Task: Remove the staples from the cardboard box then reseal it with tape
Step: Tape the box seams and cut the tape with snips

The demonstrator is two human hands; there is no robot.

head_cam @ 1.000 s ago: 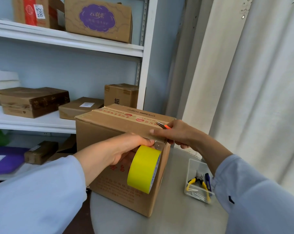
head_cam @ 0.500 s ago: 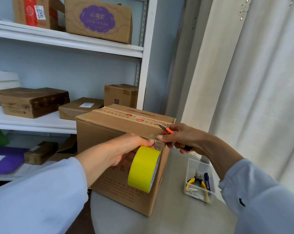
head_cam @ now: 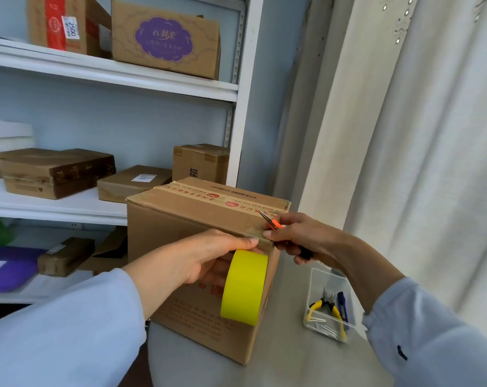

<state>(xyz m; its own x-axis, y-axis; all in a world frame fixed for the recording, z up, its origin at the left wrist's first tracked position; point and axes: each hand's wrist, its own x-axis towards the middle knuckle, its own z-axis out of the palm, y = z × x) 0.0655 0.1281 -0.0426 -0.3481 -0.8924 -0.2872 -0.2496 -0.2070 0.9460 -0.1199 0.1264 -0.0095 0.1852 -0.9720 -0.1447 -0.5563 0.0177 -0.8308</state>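
Note:
A brown cardboard box (head_cam: pixel 178 222) stands on a pale table, printed tape running along its top seam. My left hand (head_cam: pixel 206 255) grips a yellow roll of tape (head_cam: pixel 243 286) against the box's near face, close to the right corner. A short strip of clear tape (head_cam: pixel 257 234) stretches from the roll along the box's upper edge. My right hand (head_cam: pixel 301 236) holds small orange-handled scissors (head_cam: pixel 271 222) at that corner, blades pointing up and left, with a fingertip touching the tape strip.
A clear plastic tray (head_cam: pixel 316 289) on the table to the right holds yellow-handled pliers (head_cam: pixel 327 307), a blue cutter and loose staples. White shelves (head_cam: pixel 105 74) with several cardboard boxes stand behind and left. A pale curtain (head_cam: pixel 418 149) hangs on the right.
My right hand has drawn back slightly to the right of the box corner and the scissors now sit a little lower at the tape strip. The left hand and roll stay put.

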